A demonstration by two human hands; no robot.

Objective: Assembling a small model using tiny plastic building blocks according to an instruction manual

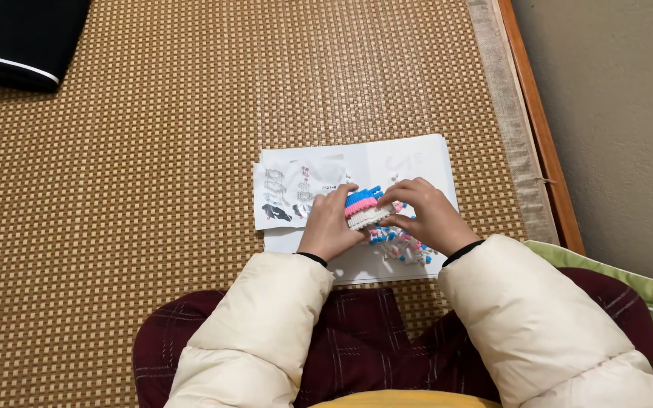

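**Both hands on the little block model**

Your left hand (329, 224) and your right hand (426, 214) are each wrapped around one side of a small block model (363, 209). Your fingers pinch it from both ends. It sits between your hands, just above the middle of the white paper sheet (410, 160). The model has blue on top, then pink, then white at the bottom.

You are sitting on a woven mat (190, 151) with a pattern of tiny brown and tan squares. It fills most of the floor. At 3 o'clock from the paper, a pale cloth strip (504, 113) runs along the mat's edge, next to a wooden edge (534, 106). Past that is a plain grey-brown floor (621, 113).

A smaller picture leaflet (289, 195) lies on the paper at 9 o'clock from the model. Your left hand covers one corner of it. The drawings on it are too small to make out.

Loose little blocks (406, 248) in blue, pink and white lie in a heap at 5 o'clock from the model, partly under your right hand. They are too tiny and too many to count.

At 10 o'clock, far off, a black thing with a white line (17, 41) is cut off by the picture's corner. At 4 o'clock, a green quilted cushion (644, 302) is cut off too.

You can count two hands, two puffy cream sleeves (266, 332), two paper sheets and one model. Your dark red checked trousers (357, 340) show at 6 o'clock.
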